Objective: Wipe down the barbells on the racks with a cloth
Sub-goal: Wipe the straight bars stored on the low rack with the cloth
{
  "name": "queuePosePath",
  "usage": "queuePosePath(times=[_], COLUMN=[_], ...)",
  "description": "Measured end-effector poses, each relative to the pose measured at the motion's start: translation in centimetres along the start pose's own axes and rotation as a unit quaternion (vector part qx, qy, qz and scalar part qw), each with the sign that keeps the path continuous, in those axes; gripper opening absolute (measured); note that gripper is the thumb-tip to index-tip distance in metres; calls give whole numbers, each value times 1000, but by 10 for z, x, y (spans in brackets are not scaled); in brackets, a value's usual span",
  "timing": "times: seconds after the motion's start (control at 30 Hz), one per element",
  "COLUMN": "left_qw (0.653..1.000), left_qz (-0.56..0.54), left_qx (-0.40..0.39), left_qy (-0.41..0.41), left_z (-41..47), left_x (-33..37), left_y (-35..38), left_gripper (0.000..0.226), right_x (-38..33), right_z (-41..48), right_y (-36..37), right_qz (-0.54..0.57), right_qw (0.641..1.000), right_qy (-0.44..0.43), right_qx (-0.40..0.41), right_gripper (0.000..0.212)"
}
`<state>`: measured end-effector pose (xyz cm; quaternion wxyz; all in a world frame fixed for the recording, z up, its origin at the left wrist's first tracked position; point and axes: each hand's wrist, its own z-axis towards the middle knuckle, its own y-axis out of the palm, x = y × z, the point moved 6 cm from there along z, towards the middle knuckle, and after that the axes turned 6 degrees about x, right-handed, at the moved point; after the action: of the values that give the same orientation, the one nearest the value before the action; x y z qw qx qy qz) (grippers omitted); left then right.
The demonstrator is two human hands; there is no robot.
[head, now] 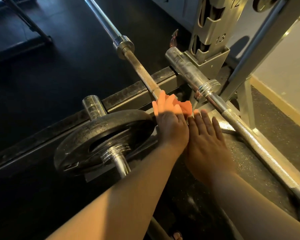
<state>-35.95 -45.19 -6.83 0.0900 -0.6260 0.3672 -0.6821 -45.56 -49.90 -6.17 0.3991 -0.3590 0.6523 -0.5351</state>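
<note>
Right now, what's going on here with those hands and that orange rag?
A person is wiping gym bars. Their left hand presses an orange cloth against the rusty barbell with flat fingers. The right hand lies open beside it, close to the cloth's edge. A second barbell lies to the right, untouched.

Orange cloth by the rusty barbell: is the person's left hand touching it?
Touching. The head view shows the left hand with its fingers laid over the orange cloth, pressing it where the rusty knurled steel barbell runs under them.
</note>
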Motion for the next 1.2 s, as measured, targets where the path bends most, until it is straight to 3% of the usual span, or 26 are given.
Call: queuePosePath(times=[0.1, 0.2, 0.3, 0.4, 0.47, 0.6, 0.77, 1.0, 1.1, 1.2], left_qw=[997, 994, 992, 994, 990, 991, 989, 970, 956, 917], left_qz=[-66, 70, 95, 48, 48, 98, 105, 222, 253, 327], left_qx=[40, 82, 83, -44, -90, 14, 54, -39, -130, -228], left_qy=[-30, -17, -18, -87, -100, -94, -94, -90, -73, -13], left_z=[21, 45, 31, -6, -12, 24, 67, 88, 92, 106], left_x=[9, 16, 18, 14, 16, 25, 21, 25, 20, 14], left_y=[-13, -19, -19, -11, -5, -13, -23, -26, -27, -35], left_gripper=[48, 42, 41, 52, 56, 62, 79, 95, 88, 82], right_x=[-2, 0, 1, 0, -1, 0, 2, 5, 3, 2], right_z=[0, 1, 2, 1, 1, -1, -2, 1, 2, 2], right_y=[-2, -1, -4, 0, 1, -3, -3, 3, 2, 4], right_qz=[31, 48, 60, 43, 39, 48, 58, 21, 11, 4], right_qw=[999, 997, 998, 999, 999, 997, 995, 995, 996, 996], right_qy=[17, 26, 18, -17, -25, -19, -17, 3, 4, 15], right_qx=[20, 51, 29, -1, 25, 53, 73, 94, 84, 87], right_gripper=[74, 69, 64, 67, 75, 72, 66, 61, 64, 62])
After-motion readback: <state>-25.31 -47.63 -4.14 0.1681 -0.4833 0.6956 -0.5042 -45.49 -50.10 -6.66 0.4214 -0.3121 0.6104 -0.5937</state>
